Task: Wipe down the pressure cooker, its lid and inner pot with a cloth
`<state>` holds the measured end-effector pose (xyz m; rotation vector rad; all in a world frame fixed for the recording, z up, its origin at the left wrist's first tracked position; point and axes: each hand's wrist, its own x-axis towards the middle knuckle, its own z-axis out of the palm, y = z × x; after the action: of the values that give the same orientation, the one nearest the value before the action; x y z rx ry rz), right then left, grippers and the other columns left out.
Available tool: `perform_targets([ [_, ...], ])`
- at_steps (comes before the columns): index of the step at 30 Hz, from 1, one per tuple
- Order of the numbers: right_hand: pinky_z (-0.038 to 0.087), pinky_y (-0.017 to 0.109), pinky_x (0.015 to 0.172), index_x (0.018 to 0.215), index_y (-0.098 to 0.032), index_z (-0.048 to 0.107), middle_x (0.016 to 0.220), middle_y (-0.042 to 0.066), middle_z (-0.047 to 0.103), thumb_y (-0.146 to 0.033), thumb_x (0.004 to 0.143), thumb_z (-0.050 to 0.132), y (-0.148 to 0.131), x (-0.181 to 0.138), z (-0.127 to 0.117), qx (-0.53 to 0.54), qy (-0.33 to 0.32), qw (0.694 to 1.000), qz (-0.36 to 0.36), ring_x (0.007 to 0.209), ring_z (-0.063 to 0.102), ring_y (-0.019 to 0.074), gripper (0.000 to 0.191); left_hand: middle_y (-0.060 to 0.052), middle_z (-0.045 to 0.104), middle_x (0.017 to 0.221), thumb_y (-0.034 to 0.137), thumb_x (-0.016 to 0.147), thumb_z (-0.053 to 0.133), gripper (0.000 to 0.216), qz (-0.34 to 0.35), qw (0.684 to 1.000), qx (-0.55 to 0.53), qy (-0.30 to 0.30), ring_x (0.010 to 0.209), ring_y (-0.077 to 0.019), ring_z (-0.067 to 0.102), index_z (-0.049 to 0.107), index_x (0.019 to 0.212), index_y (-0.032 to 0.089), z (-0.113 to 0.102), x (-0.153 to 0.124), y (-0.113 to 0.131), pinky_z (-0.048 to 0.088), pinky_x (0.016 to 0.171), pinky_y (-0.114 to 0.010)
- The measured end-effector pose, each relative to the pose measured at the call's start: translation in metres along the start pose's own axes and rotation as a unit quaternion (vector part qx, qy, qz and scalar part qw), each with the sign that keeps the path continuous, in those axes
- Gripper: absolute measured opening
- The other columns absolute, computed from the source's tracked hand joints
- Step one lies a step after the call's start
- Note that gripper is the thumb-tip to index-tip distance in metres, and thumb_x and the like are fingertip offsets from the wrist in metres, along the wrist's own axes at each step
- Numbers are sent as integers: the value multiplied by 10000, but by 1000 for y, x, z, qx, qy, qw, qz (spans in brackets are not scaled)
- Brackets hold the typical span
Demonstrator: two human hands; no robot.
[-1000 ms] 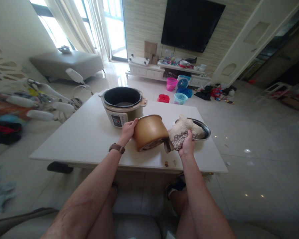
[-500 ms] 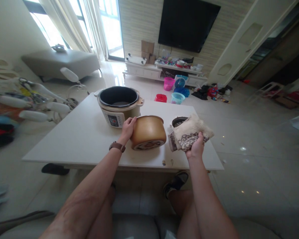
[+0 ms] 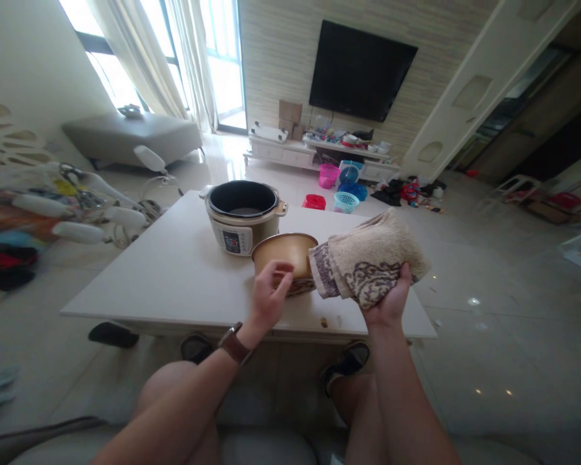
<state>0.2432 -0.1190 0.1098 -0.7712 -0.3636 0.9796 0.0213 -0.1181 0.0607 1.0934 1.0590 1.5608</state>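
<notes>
My right hand (image 3: 388,300) grips a folded beige towel (image 3: 375,258) with a dark scroll pattern, held up over the right part of the table. In front of the gold inner pot (image 3: 290,248) is my left hand (image 3: 271,294), its fingers curled but apart from the thumb, with nothing seen between them. That pot leans so part of its underside shows; whether the hand touches it I cannot tell. Behind and left of it stands an electric cooker (image 3: 242,223), lidless, with a dark interior and a front control panel.
The white table (image 3: 164,278) carries all this; two small bits (image 3: 324,322) lie near its front edge. On the floor beyond are a pink basket (image 3: 328,175), a red basin (image 3: 314,202) and a light blue basket (image 3: 346,203). A lamp with white shades (image 3: 80,232) stands left.
My left hand has let go of the gold pot's side and moved in front of it. The towel has come nearer and now hides the dark round item behind it. The view has tilted up.
</notes>
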Motion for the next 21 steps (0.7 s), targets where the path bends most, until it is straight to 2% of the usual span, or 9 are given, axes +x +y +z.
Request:
perform_targets([
  [2, 605, 510, 1039, 1213, -254, 752, 1161, 57, 790, -615, 943, 607, 9, -16, 18, -7, -25, 1000, 10, 1167, 724, 247, 473, -89, 779, 1091, 326, 797, 822, 256, -99, 984, -125, -75, 1115, -290, 700, 792, 1030, 224, 8, -13, -1, 545, 977, -366],
  [4, 603, 509, 1052, 1207, -248, 756, 1141, 61, 798, -625, 937, 623, 21, -31, 35, -17, -50, 998, 31, 1163, 728, 250, 483, -103, 799, 1134, 384, 787, 826, 342, -199, 944, -234, -125, 1166, -314, 713, 788, 1077, 208, 7, -14, -3, 558, 1014, -402],
  [7, 607, 487, 1064, 1186, -229, 761, 1110, 65, 808, -620, 940, 634, 47, -50, 60, -32, -82, 993, 77, 1156, 738, 245, 479, -116, 816, 1155, 455, 800, 790, 392, -292, 881, -346, -137, 1232, -341, 714, 782, 1095, 198, -8, -3, -1, 550, 1091, -468],
  [10, 611, 472, 1068, 1180, -211, 758, 1090, 68, 814, -604, 942, 650, 72, -62, 79, -41, -101, 988, 105, 1164, 741, 242, 472, -117, 822, 1171, 476, 788, 760, 440, -287, 858, -412, -110, 1278, -355, 701, 769, 1130, 200, -31, 9, 8, 535, 1131, -514],
  [13, 609, 473, 1077, 1199, -206, 752, 1115, 74, 811, -597, 948, 643, 88, -64, 91, -31, -100, 988, 113, 1181, 737, 240, 477, -122, 820, 1151, 480, 781, 727, 462, -276, 857, -426, -89, 1272, -369, 703, 758, 1140, 191, -52, 19, 17, 552, 1109, -537],
  [15, 606, 485, 1083, 1231, -213, 744, 1165, 76, 800, -601, 961, 613, 89, -60, 95, -18, -94, 990, 106, 1205, 727, 240, 490, -125, 810, 1138, 474, 807, 701, 408, -269, 867, -415, -55, 1243, -349, 715, 748, 1095, 187, -63, 26, 21, 574, 1081, -505],
  [19, 592, 478, 1106, 1314, -244, 713, 1264, 64, 760, -606, 976, 565, 81, -49, 95, -19, -89, 996, 20, 1270, 696, 226, 517, -79, 777, 1123, 331, 839, 694, 182, -194, 907, -354, 119, 1201, -232, 721, 690, 985, 222, -81, 37, 22, 567, 1070, -373],
  [20, 589, 468, 1110, 1328, -246, 705, 1275, 62, 752, -604, 974, 569, 79, -48, 94, -24, -85, 996, -3, 1278, 691, 222, 522, -71, 771, 1143, 302, 840, 697, 175, -179, 914, -336, 138, 1211, -217, 713, 687, 998, 227, -84, 38, 22, 559, 1079, -363],
  [21, 589, 460, 1111, 1338, -244, 698, 1281, 61, 747, -601, 969, 579, 80, -48, 92, -30, -81, 996, -18, 1280, 690, 221, 528, -74, 769, 1169, 294, 844, 699, 190, -179, 920, -325, 129, 1226, -218, 707, 691, 1020, 224, -84, 37, 24, 552, 1090, -367],
])
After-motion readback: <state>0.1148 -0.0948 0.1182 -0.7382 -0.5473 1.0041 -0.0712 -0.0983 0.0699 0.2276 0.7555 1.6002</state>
